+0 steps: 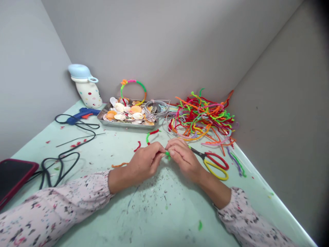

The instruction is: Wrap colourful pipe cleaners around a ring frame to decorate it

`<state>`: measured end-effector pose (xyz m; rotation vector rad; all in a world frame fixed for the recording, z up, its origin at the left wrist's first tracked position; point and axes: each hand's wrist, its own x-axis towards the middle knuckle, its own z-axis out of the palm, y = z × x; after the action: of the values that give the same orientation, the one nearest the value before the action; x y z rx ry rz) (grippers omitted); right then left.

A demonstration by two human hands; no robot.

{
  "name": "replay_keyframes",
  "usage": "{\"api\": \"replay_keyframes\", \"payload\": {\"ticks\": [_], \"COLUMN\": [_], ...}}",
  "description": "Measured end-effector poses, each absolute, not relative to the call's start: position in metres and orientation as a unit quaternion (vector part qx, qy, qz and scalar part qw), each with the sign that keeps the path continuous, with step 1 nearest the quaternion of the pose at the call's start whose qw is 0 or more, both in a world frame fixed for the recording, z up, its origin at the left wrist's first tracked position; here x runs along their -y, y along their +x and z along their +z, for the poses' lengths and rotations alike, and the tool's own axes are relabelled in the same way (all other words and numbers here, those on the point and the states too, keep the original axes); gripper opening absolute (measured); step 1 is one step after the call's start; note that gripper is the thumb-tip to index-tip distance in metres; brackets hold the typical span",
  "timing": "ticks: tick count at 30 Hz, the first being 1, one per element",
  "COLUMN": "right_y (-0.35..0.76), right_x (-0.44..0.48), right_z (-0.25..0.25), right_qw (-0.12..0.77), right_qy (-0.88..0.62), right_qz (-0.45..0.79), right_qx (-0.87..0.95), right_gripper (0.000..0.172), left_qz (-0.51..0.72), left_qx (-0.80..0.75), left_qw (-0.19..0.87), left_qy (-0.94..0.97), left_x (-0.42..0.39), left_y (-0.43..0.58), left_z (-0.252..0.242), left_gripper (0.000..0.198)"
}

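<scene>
Standing around the work are three grey walls (167, 41), one on the left, one at the back and one on the right. Between them is a pale green counter (159, 219), with dark specks (129, 203) in the middle and little red bits (79, 143) on the left side.

There is one big, messy heap of fuzzy sticks (203, 115) at the back right, in red, orange, green and more, too tangled to count. One metal tray (128, 126) sits at the back, full of shells (135, 109), too many to count. There is one phone (15, 175) with a red edge at the far left, one white bottle (88, 92) with a blue top near the back left corner, and one blue glue gun (82, 115) near the tray. One pair of scissors (205, 156) with red and yellow handles lies just beside the right hand (185, 160). One colorful fuzzy ring (142, 85) stands up at the tray.

The right hand and the left hand (145, 162) meet in the middle. The fingers (178, 151) of both are pinched together on one small green piece (167, 154), which is right between the hands, over the counter. It is bright green and fuzzy, with a bit poking out below. The fingers hide the rest, so I cannot tell its whole shape.
</scene>
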<state>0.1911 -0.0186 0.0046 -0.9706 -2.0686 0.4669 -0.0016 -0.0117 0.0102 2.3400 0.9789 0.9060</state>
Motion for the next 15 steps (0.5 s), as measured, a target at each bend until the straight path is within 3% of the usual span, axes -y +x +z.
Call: {"api": "replay_keyframes", "payload": {"ticks": [8, 15], "right_y": [0.1950, 0.1957], "right_x": [0.0183, 0.0171], "right_z": [0.0054, 0.0004], "right_qw": [0.410, 0.417], "right_qy": [-0.361, -0.350], "right_qz": [0.195, 0.099], "right_qx": [0.815, 0.833], "right_gripper": [0.020, 0.016], "left_qz": [0.330, 0.350], "left_qx": [-0.362, -0.380], "left_qw": [0.249, 0.300], "left_qy": [0.836, 0.802], "left_x": [0.0120, 0.0131], "left_y": [-0.0022, -0.0020], "left_z": [0.0087, 0.0087], "left_gripper": [0.007, 0.012]}}
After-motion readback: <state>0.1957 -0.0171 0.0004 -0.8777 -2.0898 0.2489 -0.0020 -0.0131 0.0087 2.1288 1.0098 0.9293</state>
